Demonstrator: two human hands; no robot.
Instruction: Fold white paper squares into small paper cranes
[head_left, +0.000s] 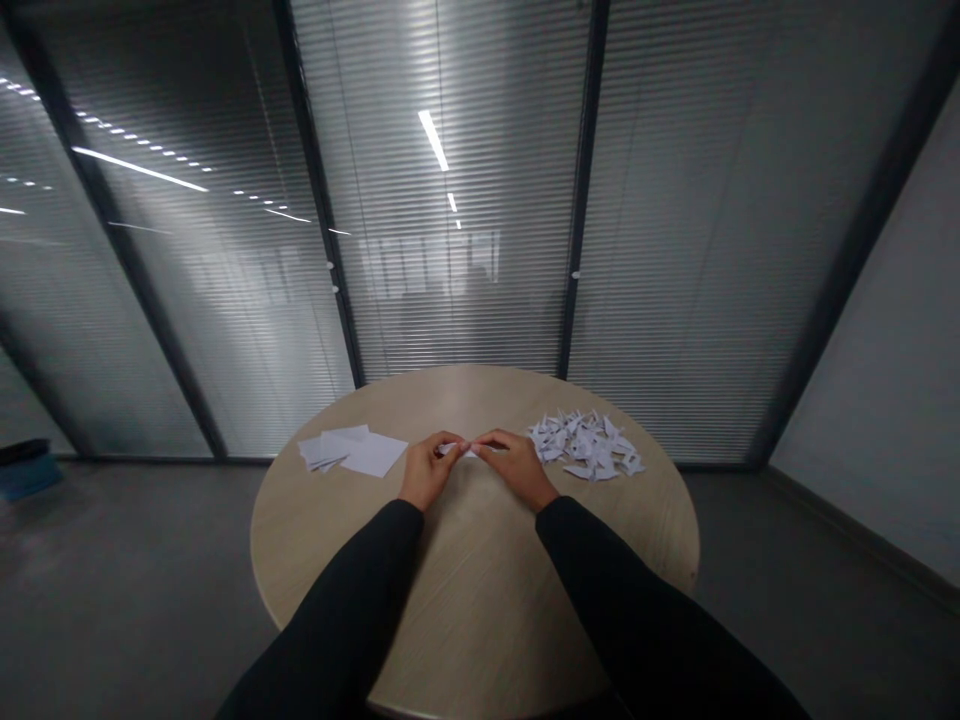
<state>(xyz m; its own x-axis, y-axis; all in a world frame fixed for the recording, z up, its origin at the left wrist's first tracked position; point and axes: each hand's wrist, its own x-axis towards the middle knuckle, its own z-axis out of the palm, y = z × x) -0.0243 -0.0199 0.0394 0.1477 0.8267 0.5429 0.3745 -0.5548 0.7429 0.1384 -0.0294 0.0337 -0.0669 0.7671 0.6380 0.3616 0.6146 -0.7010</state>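
Over the middle of the round wooden table (480,540), my left hand (431,468) and my right hand (517,463) meet at the fingertips. Both pinch a small piece of white paper (469,453), which looks folded; most of it is hidden by my fingers. Left of my left hand lie several flat sheets of white paper (375,455), partly overlapping. To the right of my right hand is a heap of small folded white paper pieces (589,443) with pointed ends.
Behind the table stands a glass partition with blinds (465,300) and dark frames. A white wall (885,350) rises at the right. On the floor at the far left sits a blue bin with a dark rim (30,475).
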